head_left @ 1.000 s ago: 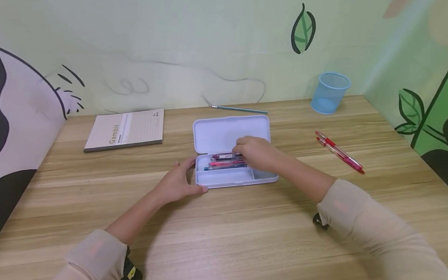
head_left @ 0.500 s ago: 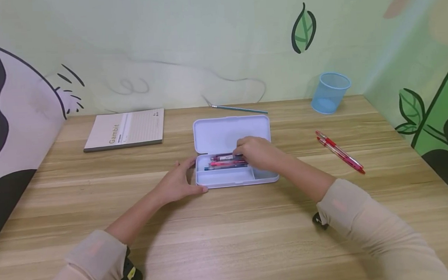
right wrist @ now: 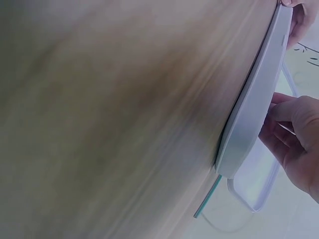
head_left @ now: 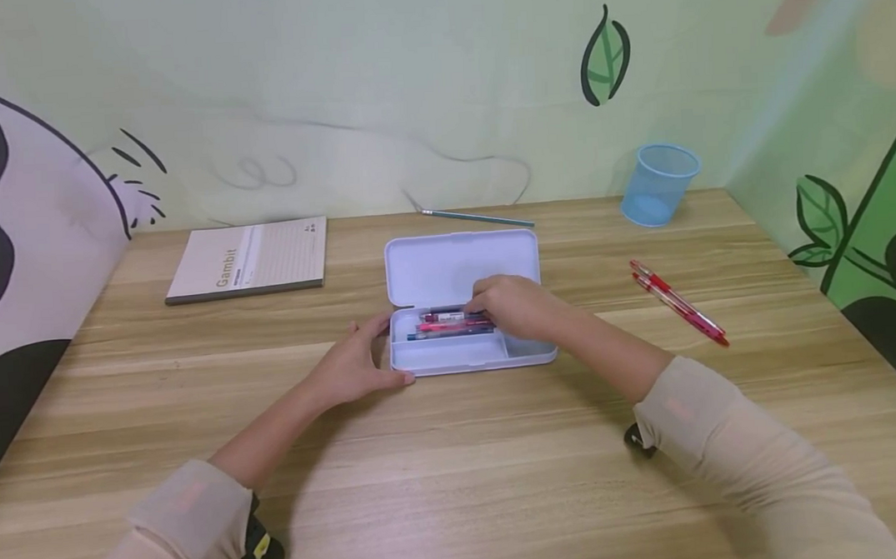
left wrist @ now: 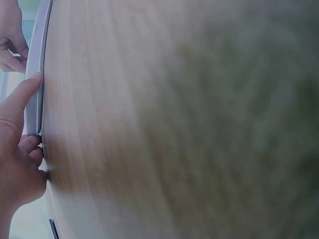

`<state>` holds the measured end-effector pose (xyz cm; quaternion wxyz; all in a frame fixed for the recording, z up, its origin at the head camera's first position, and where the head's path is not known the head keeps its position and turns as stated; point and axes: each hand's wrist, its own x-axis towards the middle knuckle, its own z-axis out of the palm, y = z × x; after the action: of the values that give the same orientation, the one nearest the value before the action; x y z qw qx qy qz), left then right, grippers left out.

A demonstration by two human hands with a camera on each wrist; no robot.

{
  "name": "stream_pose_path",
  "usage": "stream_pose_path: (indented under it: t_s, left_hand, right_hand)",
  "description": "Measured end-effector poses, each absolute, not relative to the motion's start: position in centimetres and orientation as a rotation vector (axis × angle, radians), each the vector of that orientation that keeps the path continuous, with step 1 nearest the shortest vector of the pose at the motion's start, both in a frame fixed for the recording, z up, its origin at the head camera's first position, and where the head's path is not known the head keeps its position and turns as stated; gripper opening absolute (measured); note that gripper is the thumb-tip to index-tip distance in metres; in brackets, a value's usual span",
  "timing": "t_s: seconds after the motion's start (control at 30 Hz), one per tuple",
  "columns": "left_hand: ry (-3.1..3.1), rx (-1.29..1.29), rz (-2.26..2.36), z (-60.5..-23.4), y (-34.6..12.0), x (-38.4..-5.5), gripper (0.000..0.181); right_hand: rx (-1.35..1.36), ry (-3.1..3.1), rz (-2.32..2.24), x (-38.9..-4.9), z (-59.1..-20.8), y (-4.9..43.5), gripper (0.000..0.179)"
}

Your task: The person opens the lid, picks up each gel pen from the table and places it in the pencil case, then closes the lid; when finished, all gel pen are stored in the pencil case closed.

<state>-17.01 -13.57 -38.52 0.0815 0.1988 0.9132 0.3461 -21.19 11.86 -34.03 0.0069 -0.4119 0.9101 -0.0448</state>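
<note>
A pale lavender pencil case (head_left: 447, 359) lies on the table with its lid (head_left: 447, 263) laid back. My left hand (head_left: 352, 365) grips the case's left end, thumb at the front corner and fingers around the side. Several pens lie lengthwise in the rear compartment, among them a pink pen (head_left: 453, 326) and a dark teal one (head_left: 450, 334). Reaching in from the right, my right hand (head_left: 520, 305) pinches a dark red pen (head_left: 444, 317) near its right end; its fingertips are partly hidden. In the right wrist view, that hand's curled fingers dip behind the case wall (right wrist: 251, 109).
A notebook (head_left: 255, 259) lies at the back left. Behind the case, a teal pencil (head_left: 479, 218) lies along the wall. A blue mesh pen cup (head_left: 657, 187) stands at the back right, with two red pens (head_left: 678, 303) in front of it.
The dark red pen and my right hand have shifted very slightly toward the front of the case. My left hand keeps its place on the case.
</note>
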Motion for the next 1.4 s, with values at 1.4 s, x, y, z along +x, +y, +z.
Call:
stream_pose_path:
  t_s: [1.4]
  left_hand:
    - [2.724,0.564,1.014,-38.4,-13.5,-17.0,0.094]
  right_hand:
    - [-0.693,3.094,-0.722,-18.9,-30.4,25.5,0.028]
